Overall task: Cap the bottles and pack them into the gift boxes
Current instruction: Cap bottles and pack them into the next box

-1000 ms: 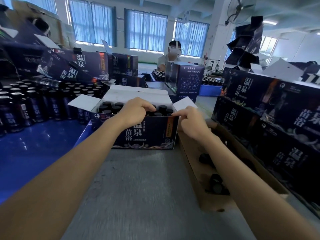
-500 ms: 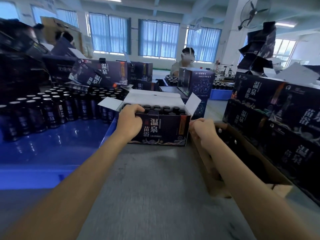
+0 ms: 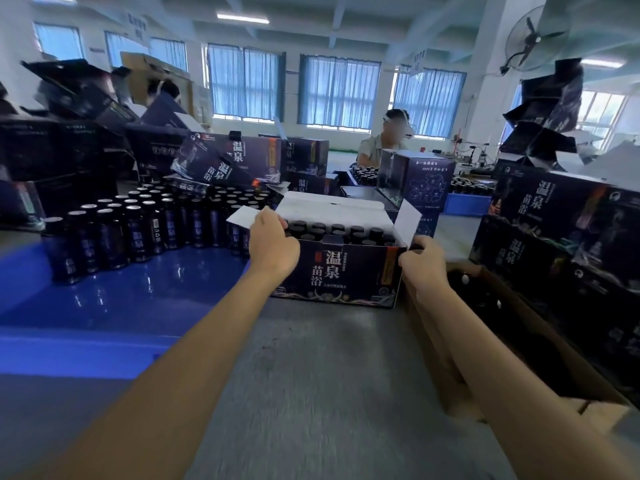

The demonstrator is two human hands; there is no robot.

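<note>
A dark gift box [image 3: 349, 275] with white inner flaps stands open on the grey table, filled with several black-capped bottles [image 3: 341, 232]. My left hand [image 3: 273, 244] grips the box's left front corner, fingers curled over the rim beside the left flap. My right hand [image 3: 420, 261] holds the right front corner, fingers wrapped round the edge below the right flap. Many more dark bottles [image 3: 138, 226] stand in rows on the blue tray [image 3: 121, 303] at the left; the nearer ones show silver tops.
A brown cardboard carton [image 3: 519, 341] with black caps lies along the right. Stacked closed gift boxes [image 3: 568, 230] rise at the right, more boxes [image 3: 242, 161] at the back left. A person [image 3: 388, 136] sits at the far table.
My left hand came off the bottle tops and took the box's left corner. My right hand dropped from the right flap to the right corner. The view has tilted up.
</note>
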